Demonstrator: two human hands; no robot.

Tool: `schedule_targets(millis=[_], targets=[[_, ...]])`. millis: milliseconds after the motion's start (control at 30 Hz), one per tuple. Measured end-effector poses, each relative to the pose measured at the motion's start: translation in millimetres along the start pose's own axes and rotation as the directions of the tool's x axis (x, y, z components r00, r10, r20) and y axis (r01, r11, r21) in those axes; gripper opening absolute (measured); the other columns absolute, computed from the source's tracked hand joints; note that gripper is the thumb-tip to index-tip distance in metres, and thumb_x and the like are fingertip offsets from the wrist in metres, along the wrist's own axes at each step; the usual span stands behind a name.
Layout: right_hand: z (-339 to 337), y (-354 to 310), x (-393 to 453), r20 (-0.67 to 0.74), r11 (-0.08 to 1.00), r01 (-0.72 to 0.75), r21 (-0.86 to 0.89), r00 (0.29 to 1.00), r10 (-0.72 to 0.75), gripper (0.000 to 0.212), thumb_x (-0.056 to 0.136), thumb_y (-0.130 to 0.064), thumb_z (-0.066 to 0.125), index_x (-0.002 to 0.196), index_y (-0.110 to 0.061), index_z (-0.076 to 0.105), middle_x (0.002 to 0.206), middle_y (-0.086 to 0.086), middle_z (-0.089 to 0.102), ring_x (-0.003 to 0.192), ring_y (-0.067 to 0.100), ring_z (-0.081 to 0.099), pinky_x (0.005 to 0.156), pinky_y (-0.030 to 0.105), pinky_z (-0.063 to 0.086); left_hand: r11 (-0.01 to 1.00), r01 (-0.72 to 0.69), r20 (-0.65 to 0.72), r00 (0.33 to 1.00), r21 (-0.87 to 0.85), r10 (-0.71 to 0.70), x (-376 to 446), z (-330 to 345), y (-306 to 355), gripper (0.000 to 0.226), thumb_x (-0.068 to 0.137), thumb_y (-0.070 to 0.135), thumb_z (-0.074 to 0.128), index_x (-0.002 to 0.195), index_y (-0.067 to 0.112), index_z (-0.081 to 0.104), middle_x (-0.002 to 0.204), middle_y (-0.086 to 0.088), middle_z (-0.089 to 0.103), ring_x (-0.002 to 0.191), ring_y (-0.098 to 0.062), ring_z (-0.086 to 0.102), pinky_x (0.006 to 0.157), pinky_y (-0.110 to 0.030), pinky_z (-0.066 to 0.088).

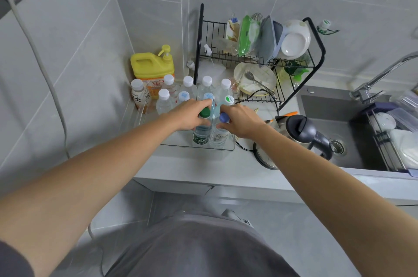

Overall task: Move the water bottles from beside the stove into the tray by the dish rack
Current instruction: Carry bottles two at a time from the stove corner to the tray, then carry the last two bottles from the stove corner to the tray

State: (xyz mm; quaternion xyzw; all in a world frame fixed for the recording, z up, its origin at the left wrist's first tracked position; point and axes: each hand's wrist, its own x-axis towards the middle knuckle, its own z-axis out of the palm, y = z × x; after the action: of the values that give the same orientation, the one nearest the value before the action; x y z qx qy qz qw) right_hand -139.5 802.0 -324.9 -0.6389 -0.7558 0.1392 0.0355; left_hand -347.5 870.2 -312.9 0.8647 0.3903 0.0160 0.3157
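A small grey-tiled kitchen corner, with a pale bench (199, 170) running from the wall to the sink (352, 132). On it, just left of the black wire dish rack (260, 59), sits a clear plastic tray (226, 149) already crowded with upright water bottles, mostly white-capped, and a yellow soap jug (151, 68) stands behind them against the wall. The person leans in with both arms. The left hand (188, 116) is closed around the neck of a green-capped bottle (202, 132), and the right hand (241, 121) is closed around the neck of a blue-capped bottle (220, 133); both bottles stand side by side at the tray's front right corner, seemingly at or just above its floor. The stove is not in view. To finish this step well, I'd say each bottle wants lowering straight down until its base sits flat, then letting go one hand at a time so neither tips its neighbour. Room is tight: the row behind is touching or nearly so, the tray's front lip is low, and a kettle (303, 132) with its black cord (260, 93) lies just beside the right wrist. The open space is on the tray's front left and toward the bench edge, so drawing the hands back toward the body looks the safest way out.
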Motion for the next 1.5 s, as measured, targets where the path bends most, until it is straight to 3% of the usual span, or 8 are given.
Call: schedule_targets(millis=[433,633,800,900,1000,1100,1300,1500], targets=[[4.2,-2.7,-3.0,-0.025,0.999,-0.038,-0.021,0.999,0.037,0.039,0.093,-0.049,0.070,0.094,-0.017,0.049,0.087,0.003,0.058,0.075,0.029,0.056,0.064,0.036,0.041,0.998,-0.038,-0.056,0.998,0.057,0.041,-11.1,11.2,2.7,0.037,0.090,0.032,0.077,0.097,0.026,0.041,0.083,-0.004,0.057,0.078,-0.025,0.055,0.063,-0.039,0.040],[5.8,-6.8,-14.1,-0.024,0.998,-0.056,-0.014,0.998,0.056,0.042,0.094,-0.058,0.064,0.097,-0.019,0.047,0.092,-0.001,0.057,0.077,0.025,0.055,0.064,0.034,0.038,0.997,-0.005,-0.021,1.000,0.073,0.007,-13.6,7.4,3.0,0.035,0.089,0.039,0.075,0.101,0.028,0.044,0.090,-0.004,0.062,0.082,-0.027,0.060,0.070,-0.043,0.049],[-4.9,-16.0,-37.2,-0.149,0.980,-0.186,-0.071,0.973,0.174,0.064,0.093,-0.077,0.043,0.123,-0.022,0.052,0.109,-0.001,0.066,0.084,0.028,0.066,0.064,0.035,0.045,0.974,0.082,-0.263,0.964,0.210,-0.024,-24.0,-2.1,14.4,0.044,0.092,0.060,0.058,0.114,0.023,0.049,0.090,-0.006,0.067,0.081,-0.033,0.063,0.065,-0.040,0.050],[-21.2,-16.4,-56.7,-0.302,0.958,-0.279,-0.063,0.920,0.248,0.060,0.096,-0.075,0.040,0.127,-0.026,0.051,0.112,-0.003,0.066,0.087,0.029,0.069,0.063,0.037,0.051,0.960,-0.018,-0.392,0.911,0.278,0.131,-23.7,-15.4,31.8,0.035,0.094,0.052,0.047,0.107,0.020,0.049,0.099,-0.004,0.068,0.085,-0.034,0.064,0.063,-0.040,0.051],[-44.9,-12.7,-84.5,-0.444,0.938,-0.346,-0.029,0.845,0.298,0.052,0.099,-0.066,0.045,0.128,-0.024,0.051,0.114,-0.003,0.062,0.098,0.025,0.064,0.061,0.036,0.050,0.923,-0.160,-0.392,0.870,0.349,0.299,-12.8,-28.4,62.9,0.037,0.093,0.050,0.044,0.111,0.019,0.051,0.105,-0.002,0.060,0.098,-0.027,0.057,0.065,-0.036,0.049],[-64.6,-0.5,-125.3,-0.528,0.891,-0.453,-0.011,0.760,0.379,0.057,0.098,-0.065,0.046,0.134,-0.022,0.051,0.119,0.001,0.057,0.107,0.026,0.054,0.079,0.041,0.052,0.878,-0.234,-0.367,0.841,0.418,0.398,1.7,-30.0,108.2,0.051,0.092,0.054,0.042,0.129,0.020,0.053,0.118,-0.003,0.055,0.109,-0.026,0.051,0.083,-0.043,0.052],[-89.9,35.5,-237.8,-0.604,0.776,-0.630,0.036,0.605,0.519,0.069,0.096,-0.070,0.042,0.149,-0.027,0.042,0.144,0.002,0.046,0.137,0.029,0.038,0.104,0.049,0.046,0.776,-0.412,-0.299,0.754,0.477,0.585,5.3,4.8,213.9,0.065,0.092,0.054,0.048,0.150,0.027,0.044,0.148,-0.005,0.049,0.139,-0.029,0.042,0.112,-0.049,0.040],[-96.5,71.5,-379.8,-0.585,0.616,-0.775,0.142,0.436,0.683,0.082,0.093,-0.079,0.035,0.160,-0.035,0.024,0.166,0.002,0.028,0.156,0.033,0.015,0.125,0.054,0.022,0.707,-0.568,-0.178,0.713,0.420,0.678,9.9,83.0,344.7,0.071,0.096,0.061,0.038,0.158,0.030,0.031,0.160,0.001,0.042,0.150,-0.023,0.036,0.123,-0.049,0.030]])
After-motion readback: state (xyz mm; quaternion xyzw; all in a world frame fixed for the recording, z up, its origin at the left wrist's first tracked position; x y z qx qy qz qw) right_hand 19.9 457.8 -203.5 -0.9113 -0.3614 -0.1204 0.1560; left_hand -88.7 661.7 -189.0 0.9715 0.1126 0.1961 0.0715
